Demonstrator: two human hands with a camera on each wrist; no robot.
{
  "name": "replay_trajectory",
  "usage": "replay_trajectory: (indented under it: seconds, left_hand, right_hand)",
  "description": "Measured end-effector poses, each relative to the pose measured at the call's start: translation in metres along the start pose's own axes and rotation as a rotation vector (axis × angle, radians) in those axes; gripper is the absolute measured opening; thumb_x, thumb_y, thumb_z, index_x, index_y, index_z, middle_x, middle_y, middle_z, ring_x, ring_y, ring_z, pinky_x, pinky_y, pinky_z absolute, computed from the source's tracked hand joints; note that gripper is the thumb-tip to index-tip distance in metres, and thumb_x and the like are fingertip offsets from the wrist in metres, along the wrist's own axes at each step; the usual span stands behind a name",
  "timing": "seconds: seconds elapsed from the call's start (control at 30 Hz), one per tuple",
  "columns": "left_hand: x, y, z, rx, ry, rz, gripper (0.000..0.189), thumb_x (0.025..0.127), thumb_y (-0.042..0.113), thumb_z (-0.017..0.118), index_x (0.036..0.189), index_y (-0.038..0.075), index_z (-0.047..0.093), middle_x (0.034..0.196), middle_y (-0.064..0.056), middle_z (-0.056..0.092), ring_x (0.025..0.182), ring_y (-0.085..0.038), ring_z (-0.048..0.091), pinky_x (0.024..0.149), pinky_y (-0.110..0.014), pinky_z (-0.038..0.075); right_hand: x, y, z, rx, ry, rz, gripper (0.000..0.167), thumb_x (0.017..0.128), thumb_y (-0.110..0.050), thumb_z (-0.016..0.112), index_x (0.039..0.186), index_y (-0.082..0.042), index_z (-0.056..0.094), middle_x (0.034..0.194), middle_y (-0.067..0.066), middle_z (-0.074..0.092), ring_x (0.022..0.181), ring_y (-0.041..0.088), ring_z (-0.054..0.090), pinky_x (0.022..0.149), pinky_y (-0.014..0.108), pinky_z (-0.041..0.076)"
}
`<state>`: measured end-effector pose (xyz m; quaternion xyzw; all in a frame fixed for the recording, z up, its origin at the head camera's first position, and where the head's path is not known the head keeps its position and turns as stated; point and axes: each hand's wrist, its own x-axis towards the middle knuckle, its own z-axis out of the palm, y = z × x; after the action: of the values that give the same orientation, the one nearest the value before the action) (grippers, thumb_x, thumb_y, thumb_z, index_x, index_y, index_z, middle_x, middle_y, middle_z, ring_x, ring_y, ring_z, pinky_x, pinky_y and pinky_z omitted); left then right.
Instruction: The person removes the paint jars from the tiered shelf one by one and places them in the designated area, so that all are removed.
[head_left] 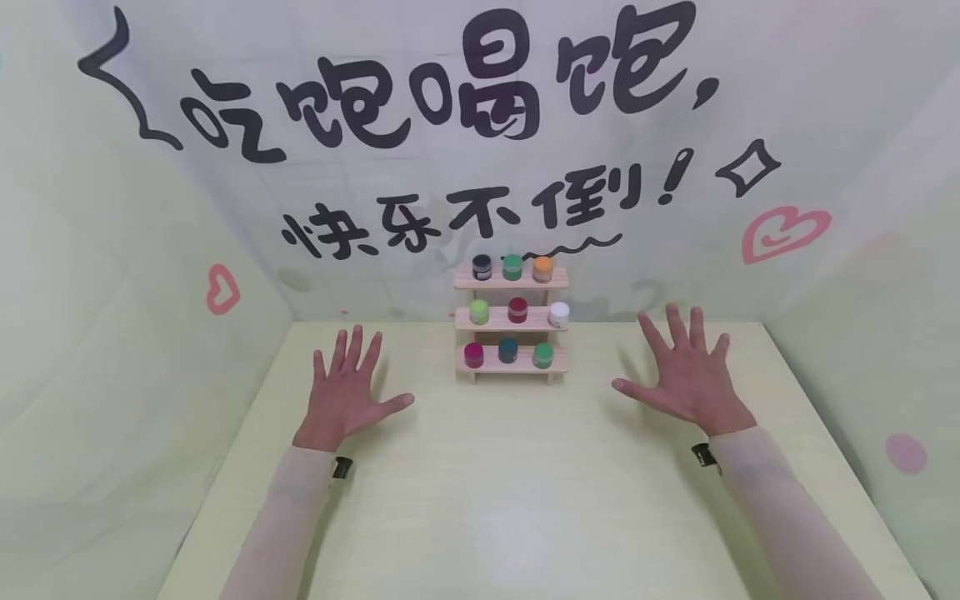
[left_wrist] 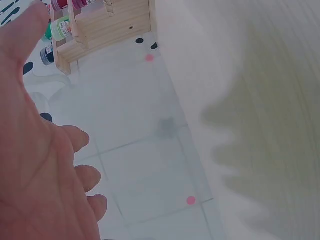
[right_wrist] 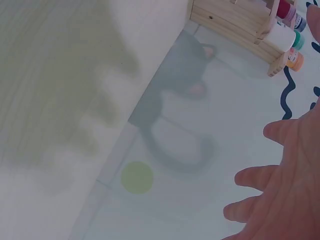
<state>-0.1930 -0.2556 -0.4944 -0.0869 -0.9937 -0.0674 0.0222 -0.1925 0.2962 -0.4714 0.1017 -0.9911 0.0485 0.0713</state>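
Note:
My left hand (head_left: pixel 343 396) is held above the table on the left, palm down, with fingers straight and thumb spread. My right hand (head_left: pixel 692 379) mirrors it on the right, fingers fanned apart. Both hold nothing, and their shadows fall on the tabletop. Between them, at the back, stands a three-tier wooden rack (head_left: pixel 512 319) of small paint jars. The top tier carries a black jar (head_left: pixel 482 267), a green jar (head_left: pixel 512 267) and an orange jar (head_left: pixel 542 269). Light green, dark red (head_left: pixel 517 311) and white jars (head_left: pixel 558 315) fill the middle; magenta (head_left: pixel 473 355), teal and green ones the bottom.
The pale wooden table (head_left: pixel 495 492) reaches back to a white curtain (head_left: pixel 375 179) with large black writing and pink hearts. More curtain hangs along the left and right sides. A dark wrist strap piece (head_left: pixel 342 467) shows at the left sleeve, another (head_left: pixel 703 455) at the right.

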Motion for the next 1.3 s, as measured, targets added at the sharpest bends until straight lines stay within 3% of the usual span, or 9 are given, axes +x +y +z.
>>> replay_trajectory:
  seconds: [0.3, 0.53, 0.7, 0.9, 1.13, 1.3]
  left_hand:
    - [0.007, 0.005, 0.002, 0.001, 0.014, 0.031, 0.121, 0.084, 0.092, 0.048, 0.172, 0.019, 0.009, 0.179, -0.019, 0.001, 0.165, -0.042, -0.004, 0.130, -0.072, 0.001]
    - [0.010, 0.008, 0.001, -0.039, 0.095, 0.082, 0.110, 0.088, 0.078, 0.060, 0.170, 0.014, 0.022, 0.176, -0.022, 0.016, 0.164, -0.042, 0.008, 0.131, -0.067, 0.016]
    - [0.012, 0.011, 0.004, -0.104, 0.153, 0.099, 0.098, 0.090, 0.068, 0.066, 0.165, 0.014, 0.033, 0.170, -0.020, 0.030, 0.157, -0.043, 0.027, 0.121, -0.066, 0.038]
    - [0.014, 0.019, 0.008, -0.146, 0.154, 0.085, 0.088, 0.092, 0.062, 0.067, 0.162, 0.017, 0.039, 0.166, -0.017, 0.037, 0.150, -0.042, 0.037, 0.104, -0.065, 0.053]
    - [0.017, 0.029, 0.011, -0.208, 0.135, 0.074, 0.076, 0.093, 0.054, 0.068, 0.157, 0.020, 0.046, 0.163, -0.014, 0.040, 0.147, -0.040, 0.040, 0.093, -0.062, 0.059]
    - [0.020, 0.035, 0.017, -0.294, 0.133, 0.066, 0.071, 0.094, 0.049, 0.070, 0.154, 0.020, 0.049, 0.160, -0.014, 0.042, 0.144, -0.039, 0.043, 0.098, -0.062, 0.057]
  right_hand:
    - [0.005, -0.003, -0.003, 0.026, 0.050, -0.027, 0.112, 0.083, -0.082, 0.064, 0.166, -0.013, 0.033, 0.172, 0.030, 0.019, 0.158, 0.057, 0.011, 0.113, 0.088, 0.022]
    - [0.013, -0.010, -0.007, 0.079, 0.173, -0.084, 0.103, 0.082, -0.070, 0.073, 0.160, -0.009, 0.043, 0.166, 0.029, 0.033, 0.152, 0.054, 0.029, 0.113, 0.080, 0.036]
    - [0.019, -0.017, -0.008, 0.124, 0.268, -0.139, 0.094, 0.081, -0.061, 0.078, 0.152, -0.006, 0.051, 0.157, 0.027, 0.046, 0.143, 0.049, 0.044, 0.101, 0.073, 0.050]
    - [0.028, -0.025, -0.009, 0.187, 0.336, -0.170, 0.088, 0.079, -0.056, 0.082, 0.147, -0.005, 0.057, 0.151, 0.026, 0.054, 0.137, 0.046, 0.051, 0.096, 0.072, 0.053]
    - [0.039, -0.037, -0.012, 0.293, 0.405, -0.211, 0.078, 0.082, -0.045, 0.083, 0.143, -0.004, 0.060, 0.144, 0.023, 0.060, 0.132, 0.044, 0.056, 0.096, 0.067, 0.055]
    - [0.049, -0.050, -0.016, 0.379, 0.353, -0.166, 0.069, 0.089, -0.041, 0.079, 0.145, -0.006, 0.059, 0.145, 0.020, 0.060, 0.135, 0.040, 0.054, 0.103, 0.064, 0.053]
